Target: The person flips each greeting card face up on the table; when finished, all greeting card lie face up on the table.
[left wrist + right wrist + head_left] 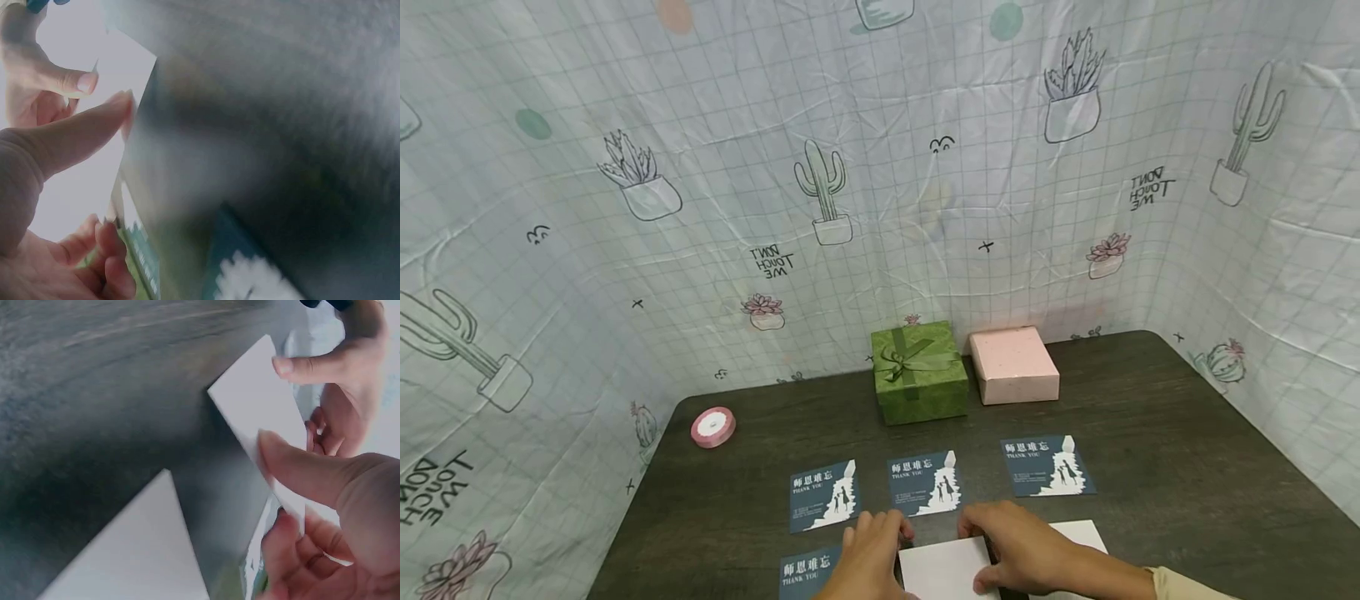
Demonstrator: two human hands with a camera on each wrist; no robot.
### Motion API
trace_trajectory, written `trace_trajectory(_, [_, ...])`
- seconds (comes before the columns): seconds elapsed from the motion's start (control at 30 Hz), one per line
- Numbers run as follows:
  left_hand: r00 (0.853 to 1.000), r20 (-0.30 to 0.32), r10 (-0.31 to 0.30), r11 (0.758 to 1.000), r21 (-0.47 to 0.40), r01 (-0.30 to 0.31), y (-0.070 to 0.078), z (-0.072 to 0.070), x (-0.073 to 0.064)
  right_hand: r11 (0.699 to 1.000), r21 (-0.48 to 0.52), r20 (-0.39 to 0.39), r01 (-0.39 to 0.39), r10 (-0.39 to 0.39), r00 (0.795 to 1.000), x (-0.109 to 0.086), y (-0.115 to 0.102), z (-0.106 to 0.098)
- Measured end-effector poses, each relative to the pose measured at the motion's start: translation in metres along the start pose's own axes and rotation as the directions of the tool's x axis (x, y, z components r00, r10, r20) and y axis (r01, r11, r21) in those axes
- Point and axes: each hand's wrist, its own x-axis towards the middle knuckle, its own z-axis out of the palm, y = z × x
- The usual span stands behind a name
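Note:
Both hands hold a blank white card [945,568] by its opposite sides, close over the dark table near its front edge. My left hand [871,557] has its thumb on the card's near part and its fingers curled at the far part. On the other side, my right hand [1021,543] pinches the card likewise; its thumb lies on the white face in the right wrist view, with the fingers [284,540] curled behind the edge. A second white card [1084,533] lies on the table, partly hidden by the right hand and forearm.
Several blue "THANK YOU" cards lie about, one beyond the left hand [823,497], among them a middle card [917,482] and a right card [1048,467]. Behind stand a green gift box [921,375] with a bow and a pink box [1017,367]. A pink ribbon roll [712,427] lies far left.

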Motion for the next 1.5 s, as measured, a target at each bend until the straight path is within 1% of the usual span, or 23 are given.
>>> trace_trajectory(0.13, [1.0,-0.021,0.012,0.985,-0.171,-0.016,-0.004,-0.011,0.0,0.991,0.106,-0.005,0.084,-0.084,0.996,0.002,-0.001,-0.007])
trace_trajectory(0.2, [1.0,-0.015,0.025,0.969,-0.244,-0.028,-0.007,-0.017,0.0,0.989,0.104,-0.026,0.108,-0.106,0.994,0.002,-0.002,-0.01])
trace_trajectory(0.27, [0.999,0.016,0.035,0.941,-0.337,-0.028,-0.01,-0.022,-0.001,0.988,0.093,-0.047,0.125,-0.121,0.992,0.001,-0.003,-0.011])
trace_trajectory(0.3, [0.999,0.044,0.032,0.918,-0.396,-0.012,-0.012,-0.024,-0.001,0.987,0.089,-0.058,0.133,-0.128,0.99,0.001,-0.003,-0.011])
trace_trajectory(0.4, [0.99,0.14,0.02,0.83,-0.555,0.062,-0.017,-0.028,-0.003,0.985,0.083,-0.075,0.148,-0.142,0.987,0.001,-0.003,-0.012])
trace_trajectory(0.43, [0.985,0.169,0.012,0.793,-0.602,0.094,-0.019,-0.028,-0.004,0.985,0.085,-0.077,0.151,-0.144,0.987,0.001,-0.003,-0.012])
trace_trajectory(0.53, [0.971,0.237,-0.044,0.702,-0.684,0.199,-0.022,-0.027,-0.005,0.984,0.089,-0.082,0.152,-0.145,0.986,0.001,-0.003,-0.012])
trace_trajectory(0.6, [0.963,0.254,-0.086,0.669,-0.702,0.244,-0.023,-0.024,-0.005,0.984,0.098,-0.081,0.15,-0.142,0.987,0.001,-0.003,-0.012])
trace_trajectory(0.63, [0.961,0.256,-0.108,0.661,-0.703,0.262,-0.023,-0.023,-0.005,0.984,0.101,-0.08,0.146,-0.138,0.987,0.001,-0.003,-0.012])
trace_trajectory(0.7, [0.958,0.252,-0.14,0.655,-0.701,0.28,-0.023,-0.02,-0.006,0.986,0.103,-0.08,0.131,-0.123,0.989,0.0,-0.003,-0.011])
trace_trajectory(0.77, [0.959,0.237,-0.156,0.655,-0.702,0.28,-0.022,-0.018,-0.006,0.989,0.127,-0.069,0.073,-0.064,0.996,-0.002,-0.004,-0.012])
trace_trajectory(0.83, [0.96,0.226,-0.164,0.653,-0.705,0.277,-0.021,-0.018,-0.007,0.988,0.155,-0.051,-0.003,0.011,0.999,-0.005,-0.003,-0.013])
trace_trajectory(0.9, [0.962,0.222,-0.16,0.643,-0.716,0.272,-0.02,-0.019,-0.008,0.966,0.237,-0.002,-0.105,0.108,0.994,-0.008,-0.003,-0.015])
trace_trajectory(0.97, [0.964,0.22,-0.147,0.633,-0.728,0.263,-0.019,-0.02,-0.009,0.912,0.358,0.076,-0.201,0.187,0.979,-0.012,-0.002,-0.014])
trace_trajectory(1.0, [0.965,0.222,-0.14,0.627,-0.735,0.26,-0.019,-0.021,-0.009,0.871,0.424,0.12,-0.247,0.216,0.969,-0.013,-0.002,-0.013])
trace_trajectory(1.07, [0.965,0.228,-0.129,0.615,-0.745,0.258,-0.019,-0.022,-0.01,0.764,0.551,0.205,-0.336,0.267,0.942,-0.015,-0.001,-0.011])
trace_trajectory(1.13, [0.965,0.23,-0.127,0.607,-0.751,0.259,-0.019,-0.023,-0.011,0.659,0.634,0.271,-0.404,0.3,0.915,-0.016,0.0,-0.008])
trace_trajectory(1.17, [0.964,0.231,-0.13,0.603,-0.754,0.262,-0.019,-0.023,-0.011,0.624,0.656,0.286,-0.424,0.313,0.905,-0.016,0.0,-0.007])
trace_trajectory(1.23, [0.965,0.227,-0.135,0.597,-0.758,0.262,-0.019,-0.023,-0.011,0.594,0.673,0.288,-0.441,0.339,0.895,-0.016,0.001,-0.006])
trace_trajectory(1.27, [0.965,0.223,-0.137,0.594,-0.761,0.26,-0.019,-0.023,-0.011,0.595,0.674,0.278,-0.437,0.344,0.897,-0.015,0.001,-0.006])
trace_trajectory(1.33, [0.968,0.208,-0.14,0.598,-0.761,0.25,-0.018,-0.024,-0.011,0.624,0.664,0.238,-0.411,0.346,0.908,-0.014,0.001,-0.008])
trace_trajectory(1.43, [0.974,0.174,-0.142,0.631,-0.743,0.225,-0.015,-0.028,-0.012,0.687,0.645,0.17,-0.333,0.296,0.94,-0.012,0.002,-0.013])
trace_trajectory(1.5, [0.98,0.153,-0.127,0.649,-0.735,0.198,-0.013,-0.032,-0.013,0.717,0.64,0.142,-0.278,0.245,0.959,-0.01,0.002,-0.015])
